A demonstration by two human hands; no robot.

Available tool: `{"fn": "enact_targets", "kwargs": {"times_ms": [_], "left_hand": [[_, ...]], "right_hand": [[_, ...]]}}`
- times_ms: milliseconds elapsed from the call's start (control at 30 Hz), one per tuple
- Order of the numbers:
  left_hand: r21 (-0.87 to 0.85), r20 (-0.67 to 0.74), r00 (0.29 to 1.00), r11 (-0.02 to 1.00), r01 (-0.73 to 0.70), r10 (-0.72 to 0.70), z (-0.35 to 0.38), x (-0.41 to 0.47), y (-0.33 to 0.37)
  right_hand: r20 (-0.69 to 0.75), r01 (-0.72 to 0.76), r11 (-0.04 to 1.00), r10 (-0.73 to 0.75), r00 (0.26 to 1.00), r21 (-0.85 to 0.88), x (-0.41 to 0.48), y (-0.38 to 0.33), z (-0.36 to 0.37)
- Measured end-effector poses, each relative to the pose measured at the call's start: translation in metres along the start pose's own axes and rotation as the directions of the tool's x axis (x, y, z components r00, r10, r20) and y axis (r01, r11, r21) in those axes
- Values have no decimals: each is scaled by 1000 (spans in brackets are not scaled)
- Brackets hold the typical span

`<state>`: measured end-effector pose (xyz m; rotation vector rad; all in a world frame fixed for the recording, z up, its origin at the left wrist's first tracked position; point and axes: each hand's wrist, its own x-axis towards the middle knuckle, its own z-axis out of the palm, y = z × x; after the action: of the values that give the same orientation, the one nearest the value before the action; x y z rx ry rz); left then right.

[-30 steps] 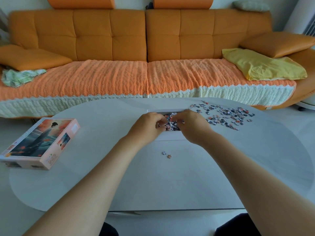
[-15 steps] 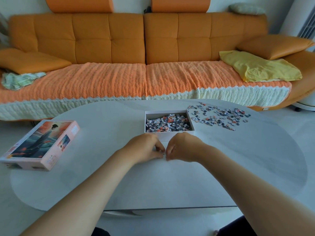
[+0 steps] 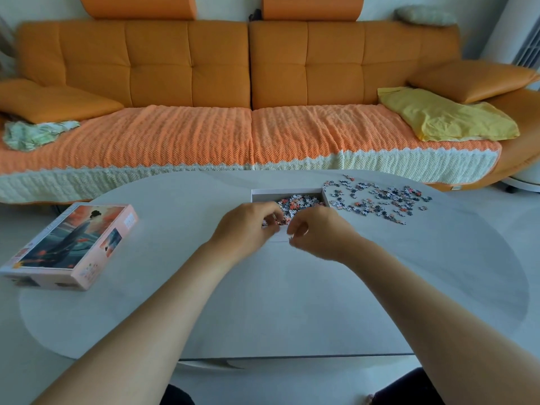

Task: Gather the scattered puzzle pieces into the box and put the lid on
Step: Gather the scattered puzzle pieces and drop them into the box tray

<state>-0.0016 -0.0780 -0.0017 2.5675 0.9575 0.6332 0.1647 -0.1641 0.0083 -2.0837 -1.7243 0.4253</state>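
Puzzle pieces [image 3: 380, 200] lie loose on the white table [image 3: 292, 302], off to the right of our fingers, and many more fill the open box [image 3: 287, 190] just beyond our fingertips. Our left hand [image 3: 245, 229] and right hand [image 3: 320, 233] meet over the box's near wall, thumbs and forefingers curled into pinches; whether either pinch holds a piece we cannot tell. We judge they sit there so anything released drops inside. The printed lid [image 3: 70, 244] waits far left, for last.

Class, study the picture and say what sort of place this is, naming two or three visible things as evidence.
Probably a home living room: a long orange sofa with loose cushions and a knitted throw, a white table before it, and loose puzzle pieces beside a box.
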Motion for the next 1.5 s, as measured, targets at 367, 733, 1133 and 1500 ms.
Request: {"fn": "enact_targets", "kwargs": {"times_ms": [367, 733, 1133, 1500], "left_hand": [[226, 139, 989, 970, -86, 55, 36, 26, -3], [369, 284, 913, 912, 176, -292, 22, 21, -14], [-30, 155, 988, 999, 30, -25, 73, 81, 104], [262, 226, 862, 880, 395, -454, 166, 150, 89]], "right_hand": [[-230, -63, 976, 14, 973, -206, 16, 28, 3], [9, -60, 998, 59, 998, 37, 19, 22, 13], [-122, -176, 984, 173, 977, -18, -8, 121, -28], [-220, -370, 918, 334, 916, -145, 29, 242, -75]]}}
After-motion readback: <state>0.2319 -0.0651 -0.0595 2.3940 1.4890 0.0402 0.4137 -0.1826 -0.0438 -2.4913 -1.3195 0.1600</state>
